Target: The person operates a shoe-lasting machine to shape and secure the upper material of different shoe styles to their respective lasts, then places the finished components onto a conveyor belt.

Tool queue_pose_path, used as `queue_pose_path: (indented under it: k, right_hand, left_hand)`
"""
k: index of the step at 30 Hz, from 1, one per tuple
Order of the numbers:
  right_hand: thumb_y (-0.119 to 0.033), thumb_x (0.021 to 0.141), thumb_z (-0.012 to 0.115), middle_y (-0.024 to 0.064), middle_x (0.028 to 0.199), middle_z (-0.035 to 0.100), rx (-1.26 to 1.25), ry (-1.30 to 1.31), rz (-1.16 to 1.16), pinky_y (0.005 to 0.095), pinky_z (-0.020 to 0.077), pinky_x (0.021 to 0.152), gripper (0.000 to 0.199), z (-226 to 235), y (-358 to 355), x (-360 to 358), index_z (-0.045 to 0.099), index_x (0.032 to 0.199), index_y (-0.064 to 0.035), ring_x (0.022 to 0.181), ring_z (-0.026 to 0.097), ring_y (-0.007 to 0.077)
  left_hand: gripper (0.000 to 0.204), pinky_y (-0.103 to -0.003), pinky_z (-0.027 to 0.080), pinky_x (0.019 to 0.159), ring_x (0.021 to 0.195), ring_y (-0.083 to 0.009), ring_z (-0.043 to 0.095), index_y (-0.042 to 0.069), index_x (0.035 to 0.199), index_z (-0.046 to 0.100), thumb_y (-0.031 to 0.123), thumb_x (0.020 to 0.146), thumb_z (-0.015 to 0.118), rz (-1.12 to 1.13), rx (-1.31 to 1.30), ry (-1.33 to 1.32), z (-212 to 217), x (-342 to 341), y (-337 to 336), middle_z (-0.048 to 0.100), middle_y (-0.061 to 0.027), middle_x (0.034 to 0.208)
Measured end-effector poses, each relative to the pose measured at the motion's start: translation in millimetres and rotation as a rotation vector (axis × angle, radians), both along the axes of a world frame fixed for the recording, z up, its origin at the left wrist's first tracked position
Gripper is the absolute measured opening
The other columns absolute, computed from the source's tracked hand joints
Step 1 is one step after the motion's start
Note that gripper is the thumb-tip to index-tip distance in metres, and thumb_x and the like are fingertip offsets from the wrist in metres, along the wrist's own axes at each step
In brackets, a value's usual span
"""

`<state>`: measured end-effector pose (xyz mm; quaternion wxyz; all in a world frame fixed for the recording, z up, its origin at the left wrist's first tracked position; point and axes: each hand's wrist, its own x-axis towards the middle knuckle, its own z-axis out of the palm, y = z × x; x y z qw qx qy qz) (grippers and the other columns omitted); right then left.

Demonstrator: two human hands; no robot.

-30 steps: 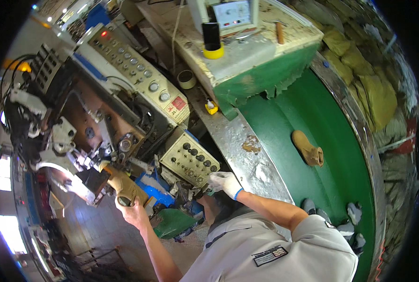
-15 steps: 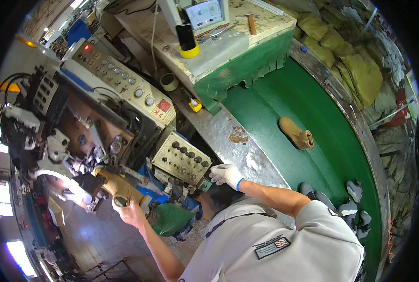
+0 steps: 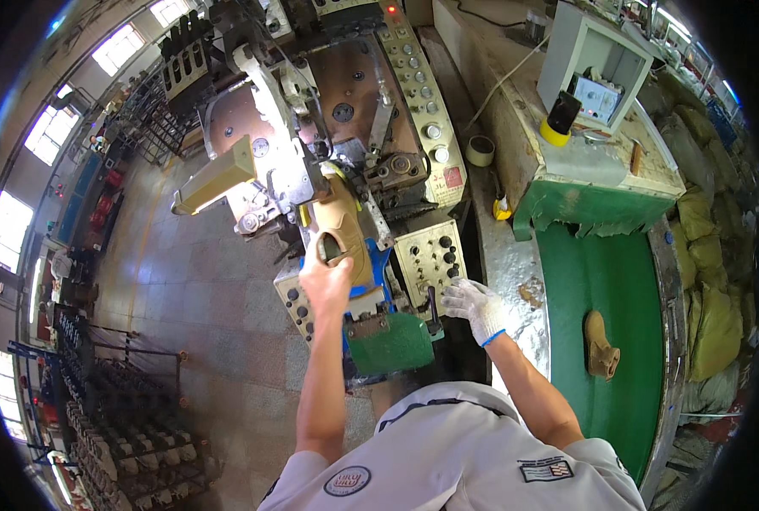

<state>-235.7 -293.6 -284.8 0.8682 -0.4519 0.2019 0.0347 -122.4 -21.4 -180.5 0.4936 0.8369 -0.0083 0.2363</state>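
My bare left hand (image 3: 326, 283) is closed round the opening of a tan ankle boot (image 3: 338, 213). The boot's toe points away from me, in under the head of a shoe-making machine (image 3: 290, 157), which partly hides it. My right hand (image 3: 478, 312), in a white knit glove with a blue cuff, has its fingers stretched out at the edge of a cream control panel (image 3: 415, 266) with black knobs. Whether the fingertips touch a knob I cannot tell. Below the boot sits a green machine cover (image 3: 389, 343).
A second tan boot (image 3: 599, 345) lies on the green conveyor bed (image 3: 558, 281) to the right. Beyond it are stacked yellowish sacks (image 3: 710, 315). A workbench (image 3: 601, 175) carries a meter box and a yellow tape roll. At the lower left stands a loaded rack (image 3: 132, 426).
My view has swung left, bringing the machine toward the middle and the conveyor further right. The left hand still holds the boot at the machine; the right hand remains beside the knob panel.
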Motion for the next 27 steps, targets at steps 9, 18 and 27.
queue_pose_path:
  k: [9, 18, 27]
  right_hand:
    - [-0.082, 0.091, 0.037, 0.0193, 0.155, 0.042, 0.497, -0.474, 0.122, 0.0526, 0.0329, 0.117, 0.104, 90.1, 64.0, 34.0, 0.029, 0.156, -0.0011, 0.139, 0.046, 0.0341]
    - [-0.057, 0.088, 0.059, 0.0206, 0.129, 0.064, 0.688, -0.458, -0.159, 0.0473, 0.0555, 0.097, 0.075, 70.1, 5.6, -29.3, 0.052, 0.143, -0.0062, 0.109, 0.068, 0.0345]
    - [-0.039, 0.089, 0.068, 0.0129, 0.112, 0.070, 0.375, -0.156, -0.437, 0.0376, 0.0563, 0.088, 0.056, -34.7, -100.7, -125.7, 0.060, 0.132, -0.0029, 0.094, 0.069, 0.0229]
  left_hand:
    - [0.052, -0.050, 0.052, 0.102, 0.114, -0.0379, 0.066, -0.006, 0.134, 0.054, 0.016, 0.087, 0.056, -0.512, -1.718, 0.640, -58.3, -108.2, 10.6, 0.065, -0.0211, 0.128]
    - [0.050, -0.032, 0.053, 0.092, 0.105, -0.0204, 0.067, -0.006, 0.129, 0.063, 0.035, 0.099, 0.064, -0.737, -0.439, 0.657, -84.9, -88.1, -51.4, 0.071, -0.0144, 0.116]
    - [0.049, -0.032, 0.050, 0.091, 0.101, -0.0187, 0.065, -0.008, 0.131, 0.060, 0.029, 0.100, 0.064, -1.151, -0.360, 0.995, -104.3, -97.3, -248.7, 0.069, -0.0111, 0.117]
